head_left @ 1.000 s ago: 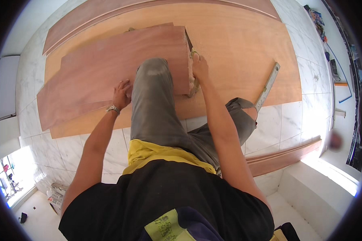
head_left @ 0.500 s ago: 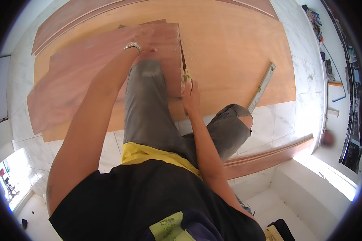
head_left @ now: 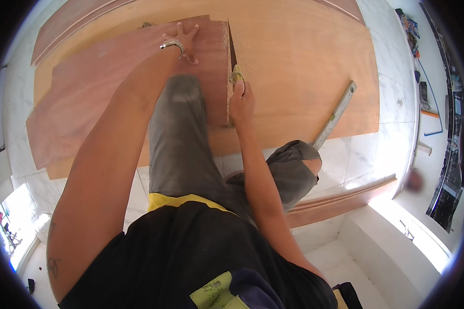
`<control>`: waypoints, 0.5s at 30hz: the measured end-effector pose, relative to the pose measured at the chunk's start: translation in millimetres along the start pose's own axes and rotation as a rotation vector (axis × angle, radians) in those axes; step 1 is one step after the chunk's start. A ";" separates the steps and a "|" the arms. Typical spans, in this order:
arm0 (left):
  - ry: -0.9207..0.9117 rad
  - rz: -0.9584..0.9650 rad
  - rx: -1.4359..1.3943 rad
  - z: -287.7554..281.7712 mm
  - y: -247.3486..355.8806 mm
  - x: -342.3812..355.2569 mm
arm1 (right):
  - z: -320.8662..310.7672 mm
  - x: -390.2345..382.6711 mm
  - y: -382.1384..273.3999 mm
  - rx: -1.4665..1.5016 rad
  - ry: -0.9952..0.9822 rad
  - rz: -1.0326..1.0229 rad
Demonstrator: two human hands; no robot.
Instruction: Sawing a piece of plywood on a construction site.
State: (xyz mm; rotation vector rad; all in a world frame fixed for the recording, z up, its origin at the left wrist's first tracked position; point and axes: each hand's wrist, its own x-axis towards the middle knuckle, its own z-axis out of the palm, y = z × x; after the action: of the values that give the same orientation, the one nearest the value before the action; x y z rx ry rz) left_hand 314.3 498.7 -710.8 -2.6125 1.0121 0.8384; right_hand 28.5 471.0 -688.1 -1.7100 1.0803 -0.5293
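My left hand [head_left: 184, 41], fingers spread, presses flat on a reddish-brown plywood sheet [head_left: 113, 85] near its far right part. A metal-banded watch [head_left: 172, 46] is on that wrist. Closed round the yellow handle of a handsaw [head_left: 233, 54] is my right hand [head_left: 241, 102]. The dark, narrowing blade points away from me along the sheet's right edge, where pale sawdust lies. How deep the teeth sit in the wood I cannot tell. Beneath the reddish sheet lies a larger light-brown plywood board [head_left: 299, 62]. My left knee [head_left: 183, 85] rests over the reddish sheet.
A metal spirit level [head_left: 336, 113] lies slanted across the light board's near right edge. Reddish boards [head_left: 340, 203] lie on the marble-patterned floor [head_left: 355, 154] behind my right knee, and another strip [head_left: 72, 31] is at the far left. Assorted items line the right wall.
My right hand and the handsaw have slid away from me along the sheet's edge. The left hand's spread fingers show clearly now. The whole view has shifted slightly.
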 end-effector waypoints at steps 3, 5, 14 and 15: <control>-0.001 0.016 -0.030 -1.1 -0.6 -3.3 | 2.8 -7.7 7.9 -0.002 0.012 -0.109; -0.007 0.030 -0.040 -2.2 -1.0 -4.9 | 3.6 -14.7 11.1 -0.012 0.012 -0.062; -0.029 0.006 -0.019 -3.4 0.2 -4.3 | 10.4 -4.2 10.6 -0.045 -0.013 -0.077; -0.043 -0.003 -0.041 -3.6 0.0 -5.4 | 14.4 7.4 7.8 -0.040 -0.007 -0.155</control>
State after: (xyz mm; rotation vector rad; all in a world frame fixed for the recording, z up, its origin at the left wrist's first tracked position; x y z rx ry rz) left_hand 312.6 500.2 -704.7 -2.6176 0.9897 0.9201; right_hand 40.0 471.3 -701.9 -1.8392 0.9646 -0.6020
